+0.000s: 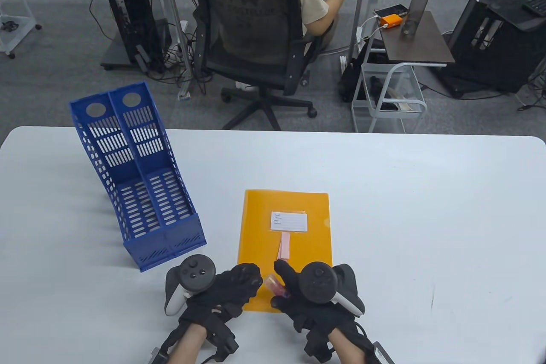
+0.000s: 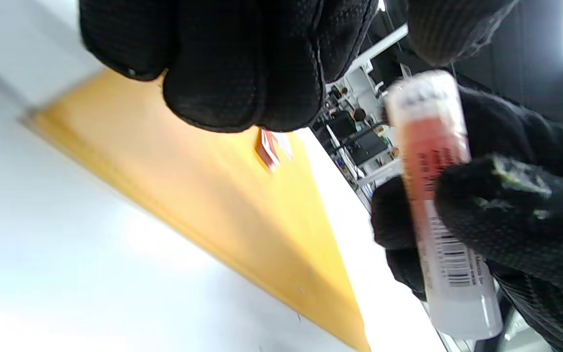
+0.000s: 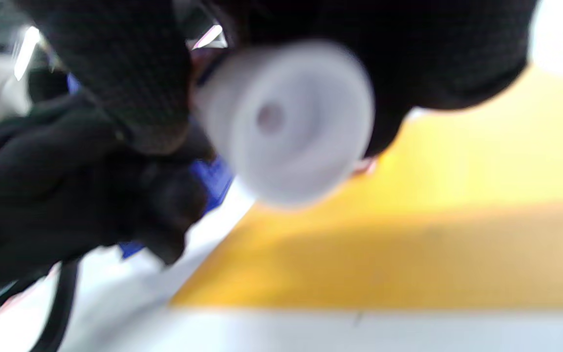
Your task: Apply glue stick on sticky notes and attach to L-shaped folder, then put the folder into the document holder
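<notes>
An orange L-shaped folder [image 1: 264,219] lies flat at the table's middle, with a white label and a pink sticky note strip [image 1: 284,246] on it. My right hand [image 1: 285,286] grips a glue stick [image 1: 273,283] just above the folder's near edge. In the left wrist view the glue stick [image 2: 438,205] shows pink glue under a clear end. Its white base [image 3: 286,122] fills the right wrist view. My left hand [image 1: 241,281] hovers over the folder's near left corner with its fingers [image 2: 232,63] curled; nothing shows in them. The blue document holder [image 1: 140,180] stands at the left.
A person sits in a black office chair [image 1: 256,39] beyond the table's far edge. A small side table with a bottle [image 1: 416,7] stands at the back right. White tabletop [image 1: 426,231] stretches to the right of the folder.
</notes>
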The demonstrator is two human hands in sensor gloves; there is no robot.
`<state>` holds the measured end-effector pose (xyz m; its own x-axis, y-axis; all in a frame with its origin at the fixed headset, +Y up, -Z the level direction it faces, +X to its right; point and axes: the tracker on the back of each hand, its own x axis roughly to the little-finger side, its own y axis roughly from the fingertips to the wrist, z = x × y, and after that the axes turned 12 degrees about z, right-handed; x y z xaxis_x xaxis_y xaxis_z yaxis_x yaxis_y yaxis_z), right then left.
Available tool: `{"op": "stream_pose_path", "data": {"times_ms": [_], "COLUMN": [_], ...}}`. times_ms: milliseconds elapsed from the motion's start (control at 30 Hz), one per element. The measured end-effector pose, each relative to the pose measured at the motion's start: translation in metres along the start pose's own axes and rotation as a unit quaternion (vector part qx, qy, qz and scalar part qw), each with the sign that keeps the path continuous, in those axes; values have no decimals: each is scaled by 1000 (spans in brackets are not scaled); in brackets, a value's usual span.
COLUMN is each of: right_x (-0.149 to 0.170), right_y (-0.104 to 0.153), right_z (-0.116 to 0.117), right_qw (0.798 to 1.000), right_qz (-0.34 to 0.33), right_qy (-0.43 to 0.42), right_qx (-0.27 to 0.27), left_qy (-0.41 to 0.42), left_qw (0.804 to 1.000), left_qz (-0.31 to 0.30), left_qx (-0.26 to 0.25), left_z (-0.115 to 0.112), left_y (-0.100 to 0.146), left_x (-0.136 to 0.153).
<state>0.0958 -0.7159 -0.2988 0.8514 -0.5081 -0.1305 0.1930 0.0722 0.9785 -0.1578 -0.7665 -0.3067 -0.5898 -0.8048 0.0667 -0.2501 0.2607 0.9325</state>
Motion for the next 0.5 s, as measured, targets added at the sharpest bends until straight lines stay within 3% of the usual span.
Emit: {"op": "stream_pose_path", "data": {"times_ms": [167, 367, 500], "right_x": [37, 77, 91], "right_y": [-1, 9, 11], "right_z": [-33, -62, -67], "right_qw": [993, 961, 945], "right_qz": [67, 131, 179], "right_qy": [-7, 40, 47], "right_qx": [95, 241, 270], "left_qy": [66, 80, 74], "left_qw": [998, 997, 997], "left_qz": [3, 6, 1], "left_qx": [1, 0, -3], "left_z": [10, 13, 13], "left_y": [1, 1, 3], "left_x": [9, 12, 10]}}
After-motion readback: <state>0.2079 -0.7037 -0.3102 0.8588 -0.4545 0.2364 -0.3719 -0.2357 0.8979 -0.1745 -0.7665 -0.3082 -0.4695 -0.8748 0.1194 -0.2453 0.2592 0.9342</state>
